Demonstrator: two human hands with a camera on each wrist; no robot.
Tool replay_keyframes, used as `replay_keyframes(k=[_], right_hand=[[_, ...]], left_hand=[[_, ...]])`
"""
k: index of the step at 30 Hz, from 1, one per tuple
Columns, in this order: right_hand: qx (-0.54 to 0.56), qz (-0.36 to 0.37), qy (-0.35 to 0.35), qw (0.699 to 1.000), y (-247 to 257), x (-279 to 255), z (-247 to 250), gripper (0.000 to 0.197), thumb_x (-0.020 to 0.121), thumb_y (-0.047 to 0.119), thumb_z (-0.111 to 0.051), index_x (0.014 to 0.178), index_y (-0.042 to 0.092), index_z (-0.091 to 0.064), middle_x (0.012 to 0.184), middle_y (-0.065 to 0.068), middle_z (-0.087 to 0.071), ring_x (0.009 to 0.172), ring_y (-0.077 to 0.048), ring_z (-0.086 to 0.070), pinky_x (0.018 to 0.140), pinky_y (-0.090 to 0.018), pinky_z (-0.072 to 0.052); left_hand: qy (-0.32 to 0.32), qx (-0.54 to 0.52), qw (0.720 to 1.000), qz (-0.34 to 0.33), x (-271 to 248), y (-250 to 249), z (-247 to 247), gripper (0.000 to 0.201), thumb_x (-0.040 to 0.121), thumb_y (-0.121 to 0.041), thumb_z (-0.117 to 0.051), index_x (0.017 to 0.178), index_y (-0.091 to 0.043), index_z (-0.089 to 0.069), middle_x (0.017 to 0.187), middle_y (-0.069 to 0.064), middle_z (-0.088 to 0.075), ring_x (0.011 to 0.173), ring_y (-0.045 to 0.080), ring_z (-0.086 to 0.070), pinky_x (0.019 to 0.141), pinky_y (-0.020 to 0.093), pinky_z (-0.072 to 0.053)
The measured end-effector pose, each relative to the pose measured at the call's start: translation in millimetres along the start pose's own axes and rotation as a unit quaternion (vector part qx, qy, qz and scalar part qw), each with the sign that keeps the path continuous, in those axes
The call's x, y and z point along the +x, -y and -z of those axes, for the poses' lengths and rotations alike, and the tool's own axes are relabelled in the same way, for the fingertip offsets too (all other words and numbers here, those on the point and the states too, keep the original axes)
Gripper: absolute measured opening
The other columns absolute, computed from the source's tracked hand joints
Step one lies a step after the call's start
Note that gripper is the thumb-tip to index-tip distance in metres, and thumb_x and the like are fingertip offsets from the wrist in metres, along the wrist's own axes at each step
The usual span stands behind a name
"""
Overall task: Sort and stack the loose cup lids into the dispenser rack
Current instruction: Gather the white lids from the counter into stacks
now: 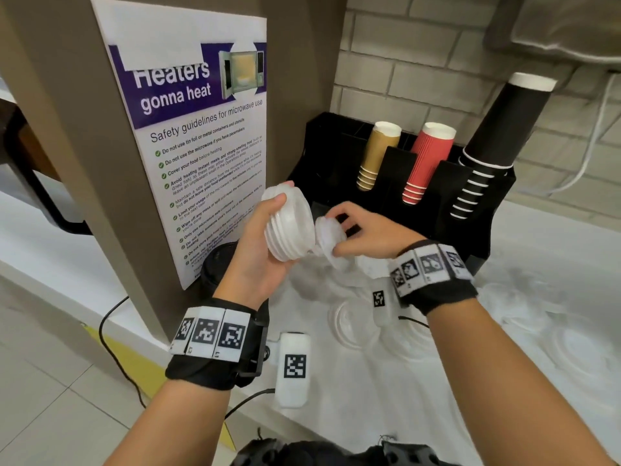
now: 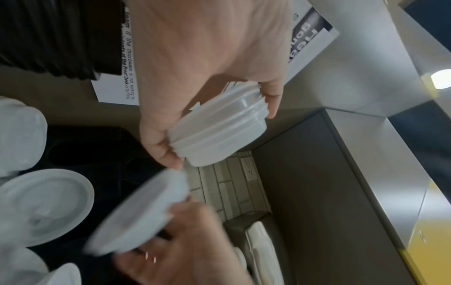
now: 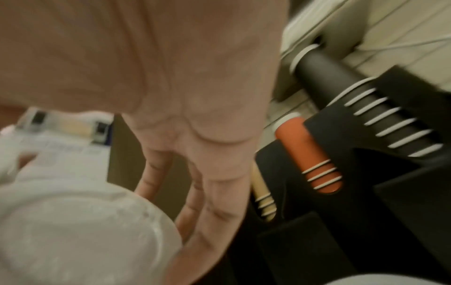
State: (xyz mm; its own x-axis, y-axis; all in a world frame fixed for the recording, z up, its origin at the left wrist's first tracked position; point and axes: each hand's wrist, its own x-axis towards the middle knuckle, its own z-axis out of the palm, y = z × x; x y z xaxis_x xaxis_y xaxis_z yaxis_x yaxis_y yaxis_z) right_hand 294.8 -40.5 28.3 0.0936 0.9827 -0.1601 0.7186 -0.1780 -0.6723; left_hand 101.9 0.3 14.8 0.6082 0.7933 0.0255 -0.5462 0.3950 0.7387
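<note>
1. Translucent plastic was the material of all the lids; the left hand (image 1: 258, 250) had its fingers and thumb curled around a nested stack of lids (image 1: 289, 223), held tilted in the air in front of the dispenser rack (image 1: 336, 156).
2. Its partner, the right hand (image 1: 366, 230), pinched a single lid (image 1: 331, 242) by the rim and held it just beside the open end of the stack, almost touching. I judged that this lid was about to join the stack.
3. On the white bench (image 1: 386, 415) several loose lids (image 1: 349, 322) lay flat below the hands, and more lay to the right; against the white surface I could not count them.
4. The rack stood at the back of the bench against the brick wall, with gold cups (image 1: 378, 156), red cups (image 1: 426, 163) and black cups (image 1: 497, 142) in its slots. I saw no clear lids inside the rack; its front compartment looked dark.
5. So, in my judgement, the task was at an early or middle point: some lids were gathered in the hand, but many waited on the bench and nothing was yet placed in the rack.
</note>
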Motion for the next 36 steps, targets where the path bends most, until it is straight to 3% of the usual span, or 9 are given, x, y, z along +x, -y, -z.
replay_keyframes(k=[3, 5, 11, 16, 20, 25, 27, 30, 36], right_hand=[[0.184, 0.057, -0.072, 0.979, 3.7, -29.9, 6.5, 0.054, 0.078, 0.017, -0.072, 0.123, 0.041, -0.05, 0.117, 0.0, -0.057, 0.097, -0.019, -0.066, 0.077, -0.029, -0.057], [0.223, 0.104, -0.078, 0.966, 10.0, -45.9, 3.6, 0.061, 0.075, 0.021, -0.072, 0.127, 0.041, -0.049, 0.123, 0.0, -0.056, 0.103, -0.019, -0.066, 0.082, -0.032, -0.057], [0.219, 0.157, -0.079, 0.96, 19.6, -60.4, -13.1, 0.067, 0.074, 0.013, -0.074, 0.13, 0.042, -0.048, 0.128, 0.007, -0.053, 0.113, -0.016, -0.059, 0.09, -0.043, -0.055], [0.231, 0.165, -0.089, 0.955, 21.9, -62.8, -19.0, 0.066, 0.076, 0.008, -0.076, 0.129, 0.037, -0.049, 0.124, 0.009, -0.053, 0.109, -0.01, -0.06, 0.084, -0.03, -0.056], [0.222, 0.169, -0.088, 0.956, 26.4, -61.1, -20.0, 0.067, 0.076, 0.008, -0.077, 0.128, 0.039, -0.049, 0.122, 0.012, -0.053, 0.109, -0.009, -0.06, 0.087, -0.03, -0.055], [0.269, 0.15, -0.124, 0.943, 24.7, -44.8, -9.4, 0.053, 0.083, 0.018, -0.071, 0.125, 0.043, -0.05, 0.127, 0.003, -0.053, 0.107, -0.009, -0.063, 0.094, -0.03, -0.053], [0.221, 0.101, -0.15, 0.958, 21.6, -20.0, -8.5, 0.041, 0.09, 0.013, -0.063, 0.126, 0.03, -0.053, 0.126, -0.002, -0.056, 0.101, -0.006, -0.063, 0.092, -0.027, -0.052], [0.01, 0.061, -0.036, 0.997, 21.4, 23.4, -27.4, 0.042, 0.089, 0.014, -0.063, 0.13, 0.014, -0.054, 0.129, -0.007, -0.058, 0.113, -0.014, -0.057, 0.094, -0.022, -0.044], [-0.258, 0.101, 0.131, 0.952, 29.1, 85.4, -90.0, 0.081, 0.067, 0.031, -0.083, 0.139, 0.025, -0.047, 0.138, -0.005, -0.054, 0.126, -0.025, -0.049, 0.106, -0.034, -0.039]], left_hand=[[0.011, 0.04, 0.999, 0.004, -2.5, 6.6, -4.9, 0.046, 0.077, -0.035, -0.056, 0.122, -0.025, -0.057, 0.101, -0.002, -0.062, 0.088, 0.012, -0.061, 0.071, 0.026, -0.051], [0.019, 0.069, 0.997, 0.011, -3.9, 9.7, -8.8, 0.053, 0.078, -0.035, -0.056, 0.13, -0.023, -0.054, 0.11, 0.003, -0.062, 0.095, 0.015, -0.062, 0.074, 0.027, -0.051], [0.05, 0.113, 0.992, 0.028, -4.8, 18.0, -15.4, 0.061, 0.084, -0.036, -0.054, 0.141, -0.015, -0.046, 0.135, 0.019, -0.056, 0.119, 0.033, -0.057, 0.091, 0.042, -0.047], [0.04, 0.102, 0.994, 0.024, -5.4, 19.3, -17.4, 0.064, 0.084, -0.037, -0.054, 0.144, -0.017, -0.041, 0.125, 0.012, -0.06, 0.112, 0.026, -0.061, 0.087, 0.043, -0.05], [0.033, 0.114, 0.993, 0.027, -6.4, 19.5, -16.9, 0.066, 0.081, -0.037, -0.057, 0.142, -0.017, -0.043, 0.137, 0.02, -0.053, 0.124, 0.036, -0.055, 0.102, 0.058, -0.041], [-0.012, 0.092, 0.996, -0.012, -3.7, -2.1, -15.2, 0.071, 0.075, -0.031, -0.061, 0.141, -0.01, -0.043, 0.118, 0.014, -0.059, 0.106, 0.026, -0.062, 0.075, 0.037, -0.055], [-0.028, 0.072, 0.997, -0.031, -0.4, -16.2, -11.1, 0.066, 0.073, -0.033, -0.061, 0.135, -0.013, -0.047, 0.105, 0.004, -0.059, 0.091, 0.016, -0.061, 0.066, 0.033, -0.057], [-0.032, 0.066, 0.996, -0.05, 2.7, -30.3, -5.9, 0.052, 0.073, -0.035, -0.06, 0.121, -0.017, -0.054, 0.094, -0.001, -0.063, 0.082, 0.012, -0.065, 0.069, 0.034, -0.057], [-0.037, 0.075, 0.995, -0.05, -0.1, -35.0, -1.7, 0.055, 0.074, -0.034, -0.061, 0.125, -0.018, -0.053, 0.103, 0.002, -0.061, 0.095, 0.018, -0.06, 0.074, 0.038, -0.057]])
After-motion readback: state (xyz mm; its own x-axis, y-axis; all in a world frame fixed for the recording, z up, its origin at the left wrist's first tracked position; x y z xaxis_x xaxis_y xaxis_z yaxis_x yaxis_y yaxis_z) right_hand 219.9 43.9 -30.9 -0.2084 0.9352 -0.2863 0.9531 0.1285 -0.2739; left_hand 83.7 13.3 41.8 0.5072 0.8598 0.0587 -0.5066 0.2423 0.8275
